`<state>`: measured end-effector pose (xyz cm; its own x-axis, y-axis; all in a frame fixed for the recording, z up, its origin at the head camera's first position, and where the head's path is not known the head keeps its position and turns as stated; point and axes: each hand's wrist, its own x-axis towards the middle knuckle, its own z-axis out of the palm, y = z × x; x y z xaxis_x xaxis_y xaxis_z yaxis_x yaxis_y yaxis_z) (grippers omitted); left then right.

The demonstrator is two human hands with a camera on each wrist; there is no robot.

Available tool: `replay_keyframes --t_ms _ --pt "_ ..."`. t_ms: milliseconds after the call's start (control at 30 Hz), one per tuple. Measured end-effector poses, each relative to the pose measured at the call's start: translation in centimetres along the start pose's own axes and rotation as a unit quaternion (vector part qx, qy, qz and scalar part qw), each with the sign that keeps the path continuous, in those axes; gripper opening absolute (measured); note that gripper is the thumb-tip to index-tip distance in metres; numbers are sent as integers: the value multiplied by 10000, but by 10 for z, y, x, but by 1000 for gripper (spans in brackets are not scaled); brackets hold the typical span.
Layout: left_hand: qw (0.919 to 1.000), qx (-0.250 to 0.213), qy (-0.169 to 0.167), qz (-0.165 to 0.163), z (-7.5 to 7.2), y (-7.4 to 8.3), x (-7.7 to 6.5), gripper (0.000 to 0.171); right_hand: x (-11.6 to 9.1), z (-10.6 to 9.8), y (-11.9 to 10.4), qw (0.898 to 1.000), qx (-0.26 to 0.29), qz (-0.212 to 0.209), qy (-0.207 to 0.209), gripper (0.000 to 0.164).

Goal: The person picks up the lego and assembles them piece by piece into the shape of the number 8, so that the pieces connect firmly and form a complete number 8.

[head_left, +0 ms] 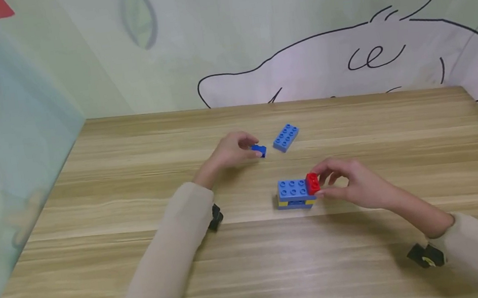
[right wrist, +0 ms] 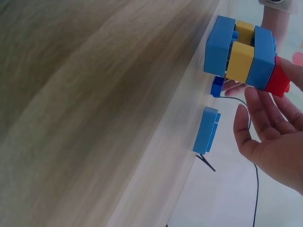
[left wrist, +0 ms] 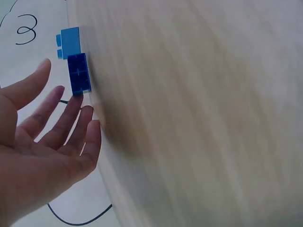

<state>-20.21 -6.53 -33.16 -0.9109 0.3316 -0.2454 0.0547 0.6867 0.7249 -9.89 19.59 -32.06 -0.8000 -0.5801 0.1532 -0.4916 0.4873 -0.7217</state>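
Observation:
My left hand [head_left: 235, 149] reaches around a small dark blue brick [head_left: 260, 150], with its fingers [left wrist: 75, 101] loosely bent and a fingertip right at the brick's end. In the left wrist view the thumb stands apart from this brick, whose hollow underside shows. My right hand [head_left: 350, 182] pinches a small red brick [head_left: 312, 183] between thumb and fingers. That red brick sits across the right end of a stacked block: a studded blue brick [head_left: 292, 189] on top, yellow bricks [right wrist: 240, 61] in the middle and another blue brick [right wrist: 218, 47] at the bottom.
A loose light blue studded brick [head_left: 286, 137] lies beyond the stack, right of the dark blue one. The wooden table [head_left: 132, 157] meets a wall with line drawings [head_left: 344, 61] at its far edge. Dark wrist devices [head_left: 425, 255] show by both sleeves.

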Motion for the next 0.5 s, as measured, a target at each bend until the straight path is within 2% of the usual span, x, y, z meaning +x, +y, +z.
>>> replay_keyframes --t_ms 133,333,500 --pt "10000 53 -59 34 7 5 1 40 0 0 -1 10000 25 -15 20 36" --pt "9999 101 20 78 17 8 3 41 0 0 -2 10000 69 -39 31 34" --pt "9999 146 20 78 23 11 4 30 0 -1 -2 10000 72 -14 11 35"
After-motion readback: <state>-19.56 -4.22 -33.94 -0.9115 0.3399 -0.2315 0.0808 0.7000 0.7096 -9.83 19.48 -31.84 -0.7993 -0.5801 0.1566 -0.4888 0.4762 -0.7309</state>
